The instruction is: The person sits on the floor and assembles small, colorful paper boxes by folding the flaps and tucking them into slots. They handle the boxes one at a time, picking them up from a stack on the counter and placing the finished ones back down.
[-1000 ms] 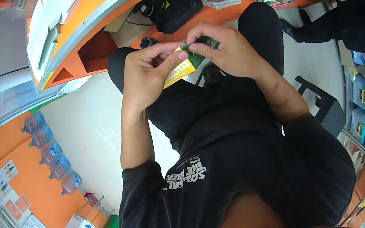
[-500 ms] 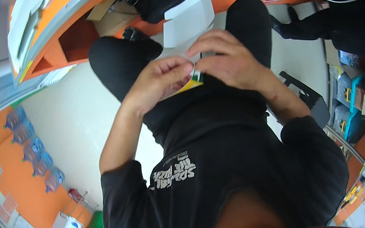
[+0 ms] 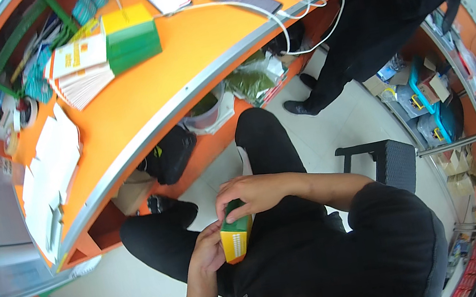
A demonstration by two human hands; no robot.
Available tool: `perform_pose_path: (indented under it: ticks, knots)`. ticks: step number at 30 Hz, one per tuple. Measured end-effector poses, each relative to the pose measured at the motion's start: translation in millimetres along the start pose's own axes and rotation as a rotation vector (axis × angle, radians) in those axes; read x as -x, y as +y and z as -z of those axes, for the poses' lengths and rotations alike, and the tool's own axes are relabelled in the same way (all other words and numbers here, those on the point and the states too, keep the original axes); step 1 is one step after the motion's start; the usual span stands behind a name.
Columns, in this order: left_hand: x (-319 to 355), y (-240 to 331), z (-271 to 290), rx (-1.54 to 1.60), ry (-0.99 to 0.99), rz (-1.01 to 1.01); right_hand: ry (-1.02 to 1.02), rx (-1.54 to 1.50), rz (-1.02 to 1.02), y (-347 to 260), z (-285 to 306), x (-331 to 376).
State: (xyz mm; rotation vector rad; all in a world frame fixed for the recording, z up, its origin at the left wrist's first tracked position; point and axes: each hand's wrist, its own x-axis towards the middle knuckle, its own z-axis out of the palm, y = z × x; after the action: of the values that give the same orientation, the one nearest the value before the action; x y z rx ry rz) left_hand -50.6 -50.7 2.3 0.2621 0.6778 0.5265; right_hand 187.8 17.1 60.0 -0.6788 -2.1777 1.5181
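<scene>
A small yellow-and-green box (image 3: 236,233) sits upright over the lap, left hand (image 3: 209,255) cupping its side to steady it, right hand (image 3: 252,194) curled over its green top, just below the orange counter (image 3: 173,65).

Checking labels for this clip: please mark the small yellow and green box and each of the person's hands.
yellow and green box (image 3: 236,242), head view, yellow side face.
left hand (image 3: 207,255), head view, back of the hand.
right hand (image 3: 251,192), head view, knuckles.
</scene>
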Motion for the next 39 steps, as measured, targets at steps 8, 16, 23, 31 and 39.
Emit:
perform_pose_path:
  ticks: [8, 16, 23, 31, 39]
  knots:
    - [0, 59, 5, -0.338, 0.111, -0.451, 0.111, -0.171, 0.001, 24, 30, -51]
    - [12, 99, 36, -0.837, 0.087, -0.431, 0.112, -0.703, -0.175, 71, 46, -88]
    - [-60, 120, 22, -0.326, 0.25, -0.609, 0.685, 0.147, 0.106, 77, 38, -73]
    - [-120, 106, 49, -0.17, 0.313, -0.677, 0.622, 0.259, -0.039, 107, -9, -85]
    - [-112, 113, 60, -0.154, 0.352, -0.812, 0.623, 0.087, -0.027, 113, -15, -103]
